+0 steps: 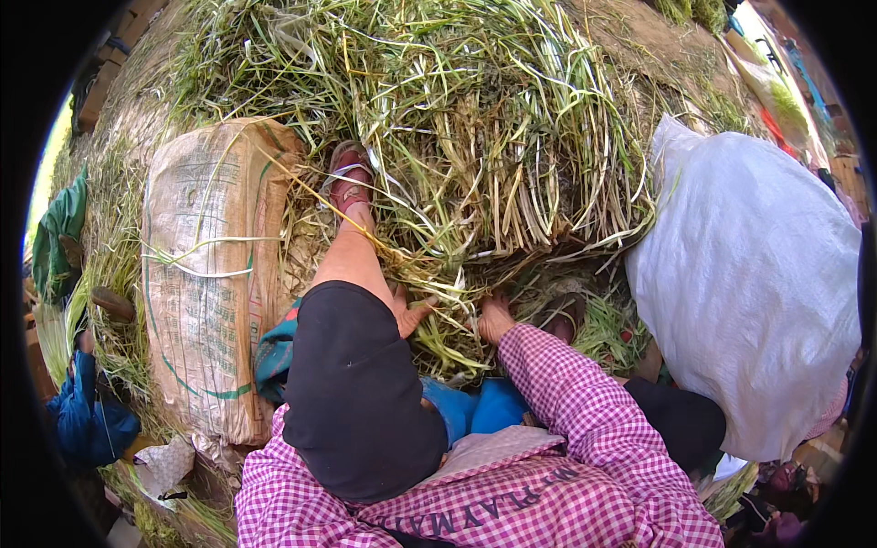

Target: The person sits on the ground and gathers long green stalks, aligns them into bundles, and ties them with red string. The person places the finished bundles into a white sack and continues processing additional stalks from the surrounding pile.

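Long green and white plant stalks (521, 164) lie in a thick tangled heap in front of me, with brown, dry ends along the near edge. My left hand (410, 314) is low between my legs, its thumb and fingers apart at the near edge of the stalks; part of it is behind my knee. My right hand (495, 318) reaches down just to the right, its fingertips hidden among the stalks, so its grip cannot be made out. Loose green leaves (442, 342) lie between and below the hands.
A stuffed woven sack (199, 288) bearing writing lies at left, and a bulging white woven sack (747, 274) stands at right. My red shoe (352, 181) is against the heap. Another person's blue garment (92, 411) shows at the far left. Scraps cover the ground.
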### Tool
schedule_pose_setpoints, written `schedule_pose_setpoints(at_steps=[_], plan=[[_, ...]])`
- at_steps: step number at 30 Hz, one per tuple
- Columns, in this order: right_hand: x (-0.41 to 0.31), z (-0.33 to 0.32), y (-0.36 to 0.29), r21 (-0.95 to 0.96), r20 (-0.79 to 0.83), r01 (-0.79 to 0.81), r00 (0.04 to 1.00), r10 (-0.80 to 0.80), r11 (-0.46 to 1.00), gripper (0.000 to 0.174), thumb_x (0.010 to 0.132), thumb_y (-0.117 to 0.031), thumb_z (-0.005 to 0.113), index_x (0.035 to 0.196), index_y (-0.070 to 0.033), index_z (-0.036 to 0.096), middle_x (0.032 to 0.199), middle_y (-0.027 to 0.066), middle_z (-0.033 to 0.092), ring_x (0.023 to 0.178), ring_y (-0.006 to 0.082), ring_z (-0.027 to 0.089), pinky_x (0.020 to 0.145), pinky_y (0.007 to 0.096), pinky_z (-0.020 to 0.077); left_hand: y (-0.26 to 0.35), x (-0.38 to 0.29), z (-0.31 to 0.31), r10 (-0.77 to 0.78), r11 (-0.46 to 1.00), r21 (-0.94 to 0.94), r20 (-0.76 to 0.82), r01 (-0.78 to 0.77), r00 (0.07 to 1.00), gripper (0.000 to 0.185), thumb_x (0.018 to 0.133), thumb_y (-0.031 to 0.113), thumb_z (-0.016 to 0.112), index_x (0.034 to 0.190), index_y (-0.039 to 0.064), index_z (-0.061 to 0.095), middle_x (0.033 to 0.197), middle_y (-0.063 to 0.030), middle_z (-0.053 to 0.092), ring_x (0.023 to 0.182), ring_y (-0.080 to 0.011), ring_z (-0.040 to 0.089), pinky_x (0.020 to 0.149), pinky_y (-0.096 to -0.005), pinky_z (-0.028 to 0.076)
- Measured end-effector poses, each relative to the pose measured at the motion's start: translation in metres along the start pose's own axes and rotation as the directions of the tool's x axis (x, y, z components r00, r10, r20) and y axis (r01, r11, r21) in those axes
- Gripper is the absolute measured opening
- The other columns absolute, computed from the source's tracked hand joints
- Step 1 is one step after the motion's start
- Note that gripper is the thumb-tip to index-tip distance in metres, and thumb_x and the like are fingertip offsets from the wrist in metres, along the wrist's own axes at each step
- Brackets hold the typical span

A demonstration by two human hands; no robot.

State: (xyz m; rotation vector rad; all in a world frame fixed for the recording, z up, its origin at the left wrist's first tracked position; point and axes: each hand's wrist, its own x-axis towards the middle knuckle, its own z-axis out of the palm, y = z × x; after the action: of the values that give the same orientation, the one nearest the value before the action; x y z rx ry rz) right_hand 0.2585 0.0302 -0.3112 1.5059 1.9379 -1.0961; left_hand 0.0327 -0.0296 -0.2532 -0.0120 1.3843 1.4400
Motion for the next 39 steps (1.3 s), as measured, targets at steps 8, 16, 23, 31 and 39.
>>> schedule_pose_setpoints(at_steps=[8,16,23,31,39], plan=[[-0.042,0.017,-0.076,0.976,0.014,0.044,0.963,-0.268,0.212,0.053,0.079,-0.032,0.064,0.119,0.0,0.051,0.109,0.0145,0.057,0.096,0.0232,0.055,0.084,0.0377,0.0431,0.002,-0.01,-0.023,0.027,0.994,0.102,0.03,-0.03,0.999,0.024,0.091,0.011,0.053,0.111,-0.002,0.057,0.103,-0.0161,0.064,0.091,-0.0222,0.063,0.083,-0.0338,0.051],[-0.093,-0.014,-0.063,0.899,-0.025,0.079,0.991,-0.129,0.431,0.043,0.073,-0.032,0.073,0.099,0.002,0.064,0.095,0.0126,0.065,0.084,0.0217,0.061,0.074,0.0359,0.0479,0.017,-0.056,-0.057,0.051,0.971,0.225,0.108,-0.075,0.993,0.024,0.09,0.011,0.054,0.11,-0.002,0.059,0.102,-0.0154,0.065,0.091,-0.0215,0.063,0.082,-0.0333,0.051],[-0.143,-0.053,-0.052,0.627,-0.376,0.275,0.926,-0.026,0.729,0.03,0.074,-0.018,0.071,0.097,0.001,0.064,0.087,0.0079,0.065,0.078,0.02,0.059,0.071,0.0345,0.0458,0.01,-0.111,-0.095,0.081,0.952,0.282,0.145,-0.12,0.986,0.024,0.09,0.012,0.055,0.109,-0.002,0.06,0.102,-0.0147,0.065,0.09,-0.0209,0.063,0.081,-0.0328,0.051],[-0.236,-0.108,0.074,0.819,-0.556,0.542,0.831,0.027,0.187,0.025,0.085,-0.016,0.059,0.105,-0.001,0.062,0.099,0.0118,0.064,0.085,0.025,0.061,0.08,0.0339,0.0475,-0.023,-0.155,-0.152,0.074,0.947,0.305,0.113,-0.106,0.991,0.024,0.089,0.012,0.056,0.109,-0.001,0.061,0.102,-0.014,0.065,0.089,-0.0202,0.063,0.08,-0.0323,0.051],[-0.277,-0.111,0.106,0.94,-0.34,0.327,0.916,0.212,0.091,0.033,0.088,-0.022,0.057,0.114,-0.002,0.058,0.11,0.0143,0.061,0.094,0.0264,0.06,0.087,0.0334,0.0466,-0.076,-0.113,-0.19,0.054,0.942,0.322,0.144,-0.099,0.988,0.024,0.089,0.012,0.057,0.108,-0.001,0.062,0.101,-0.0133,0.066,0.088,-0.0196,0.063,0.079,-0.0318,0.051]])
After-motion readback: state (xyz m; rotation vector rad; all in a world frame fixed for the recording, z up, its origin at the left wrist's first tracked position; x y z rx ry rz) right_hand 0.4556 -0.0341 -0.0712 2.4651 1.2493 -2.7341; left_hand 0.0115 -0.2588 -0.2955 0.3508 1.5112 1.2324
